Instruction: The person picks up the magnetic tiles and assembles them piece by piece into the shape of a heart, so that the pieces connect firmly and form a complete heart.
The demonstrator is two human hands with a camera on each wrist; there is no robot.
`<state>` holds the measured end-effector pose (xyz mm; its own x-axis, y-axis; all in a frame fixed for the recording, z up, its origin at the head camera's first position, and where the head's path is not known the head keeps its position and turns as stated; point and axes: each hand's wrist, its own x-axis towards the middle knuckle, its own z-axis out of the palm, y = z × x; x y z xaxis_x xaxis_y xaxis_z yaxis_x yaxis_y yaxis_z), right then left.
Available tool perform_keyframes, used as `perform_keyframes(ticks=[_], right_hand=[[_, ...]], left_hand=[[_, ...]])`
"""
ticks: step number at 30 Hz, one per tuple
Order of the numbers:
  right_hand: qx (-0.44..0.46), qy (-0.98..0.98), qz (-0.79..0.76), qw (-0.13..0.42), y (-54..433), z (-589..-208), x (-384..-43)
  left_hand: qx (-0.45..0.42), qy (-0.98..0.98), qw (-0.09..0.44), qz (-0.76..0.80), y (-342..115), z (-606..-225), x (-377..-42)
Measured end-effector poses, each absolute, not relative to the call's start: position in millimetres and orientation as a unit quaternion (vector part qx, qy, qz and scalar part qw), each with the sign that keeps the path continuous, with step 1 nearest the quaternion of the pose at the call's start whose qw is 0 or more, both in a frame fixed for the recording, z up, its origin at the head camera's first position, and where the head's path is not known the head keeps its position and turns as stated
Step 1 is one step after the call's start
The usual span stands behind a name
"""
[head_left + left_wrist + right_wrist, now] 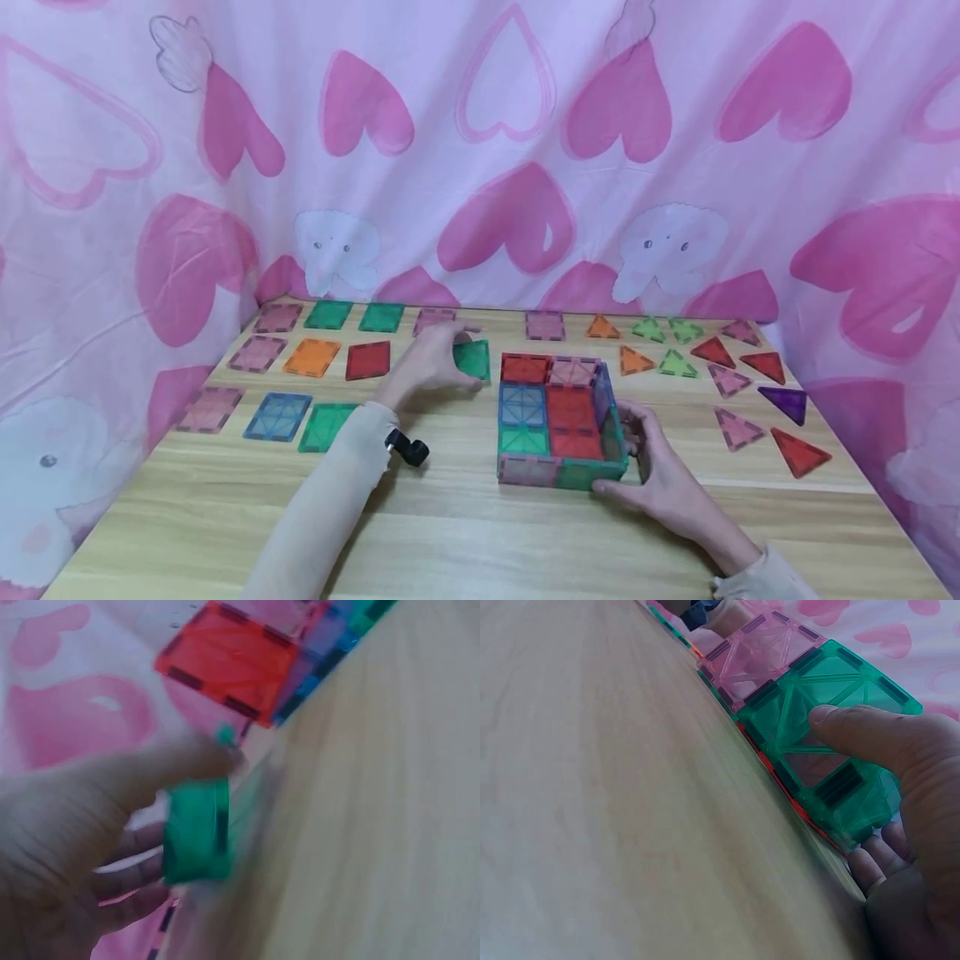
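Observation:
My left hand (427,358) pinches a translucent green square magnetic tile (474,360) between thumb and fingers, just left of a low open-topped box (527,471) built from such tiles. The left wrist view shows the held green tile (196,832) somewhat blurred. Blue, green, red and pink squares show inside the box, and walls stand along its front, right and back. My right hand (663,475) grips the box's front right corner. In the right wrist view that thumb (855,727) presses on the green front tile (825,705), while the other fingers curl around the side wall.
Loose square tiles, such as an orange one (312,357), a red one (368,360) and a blue one (277,417), lie in rows on the left. Several triangle tiles, including a purple one (785,403), lie on the right. A heart-patterned curtain (480,150) hangs behind the wooden table (465,542).

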<state>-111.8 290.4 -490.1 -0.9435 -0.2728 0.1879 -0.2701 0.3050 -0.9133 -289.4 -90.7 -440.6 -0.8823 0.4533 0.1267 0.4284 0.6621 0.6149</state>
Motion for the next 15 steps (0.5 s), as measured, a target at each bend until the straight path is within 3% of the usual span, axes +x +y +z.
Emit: perform_keyframes(ticks=[3,10,15], right_hand=[[-0.167,0.809,-0.563,0.004,289.9,-489.0,-111.8],[-0.176,0.804,-0.568,-0.003,287.5,-485.7,-108.7],[-0.171,0.806,-0.567,0.000,286.5,-485.8,-109.1]], left_hand=[[0.240,0.892,0.030,0.381,-98.9,-436.5,-283.0],[0.285,0.835,0.112,0.457,-99.9,-439.9,-265.9],[0.300,0.817,0.120,0.478,-92.7,-440.9,-258.1]])
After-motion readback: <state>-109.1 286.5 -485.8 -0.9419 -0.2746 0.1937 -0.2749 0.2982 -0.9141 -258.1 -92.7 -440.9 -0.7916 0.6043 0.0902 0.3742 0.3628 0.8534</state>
